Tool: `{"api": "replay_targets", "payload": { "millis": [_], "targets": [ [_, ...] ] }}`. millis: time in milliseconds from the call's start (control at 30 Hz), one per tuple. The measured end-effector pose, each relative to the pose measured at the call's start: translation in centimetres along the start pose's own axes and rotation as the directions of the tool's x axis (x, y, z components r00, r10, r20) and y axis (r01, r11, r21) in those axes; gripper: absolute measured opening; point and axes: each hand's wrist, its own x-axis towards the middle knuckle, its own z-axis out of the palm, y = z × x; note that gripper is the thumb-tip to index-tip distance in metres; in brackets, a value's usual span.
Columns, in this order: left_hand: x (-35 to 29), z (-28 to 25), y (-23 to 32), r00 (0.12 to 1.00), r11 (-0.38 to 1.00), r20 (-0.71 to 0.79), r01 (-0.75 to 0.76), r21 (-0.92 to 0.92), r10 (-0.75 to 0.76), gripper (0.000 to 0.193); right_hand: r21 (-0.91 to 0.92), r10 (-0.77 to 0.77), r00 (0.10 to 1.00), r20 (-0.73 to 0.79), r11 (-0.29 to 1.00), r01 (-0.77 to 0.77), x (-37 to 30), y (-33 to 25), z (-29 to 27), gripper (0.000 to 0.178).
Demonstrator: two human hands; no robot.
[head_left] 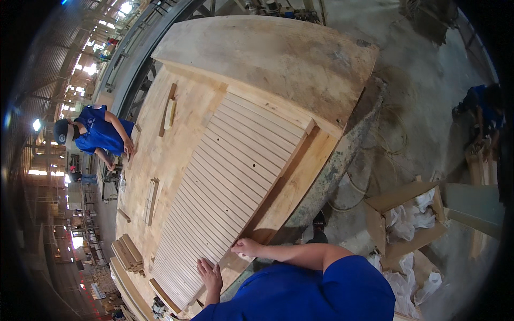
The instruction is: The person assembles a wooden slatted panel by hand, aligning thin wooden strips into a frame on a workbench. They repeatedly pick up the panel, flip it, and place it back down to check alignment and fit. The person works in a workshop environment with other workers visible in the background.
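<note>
Pressing both hands flat, fingers spread, on the grooved panel: left hand, right hand (near edge, workbench).

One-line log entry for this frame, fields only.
left hand: flat on slatted wood panel | right hand: on panel edge | panel: lying on wooden workbench | co-worker: at far side

I find the slatted panel unobstructed along its length, with loose wood strips and a co-worker crowding the workbench beyond it.
</note>
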Motion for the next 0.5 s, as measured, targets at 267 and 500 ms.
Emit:
{"api": "replay_targets", "payload": {
  "millis": [267,500],
  "targets": [
    [-0.1,0.5,-4.0,0.993,0.983,-0.11,-0.067,-0.171,0.049,0.052,0.354,0.307,0.944,0.12,0.876,-0.329,-0.4,0.1,2.1,0.024],
    [2.9,-1.0,-15.8,0.947,0.977,-0.319,-0.053,-0.206,-0.016,0.036,0.499,0.25,0.959,-0.136,0.853,-0.152,0.6,2.8,6.9,0.033]
  ]
}}
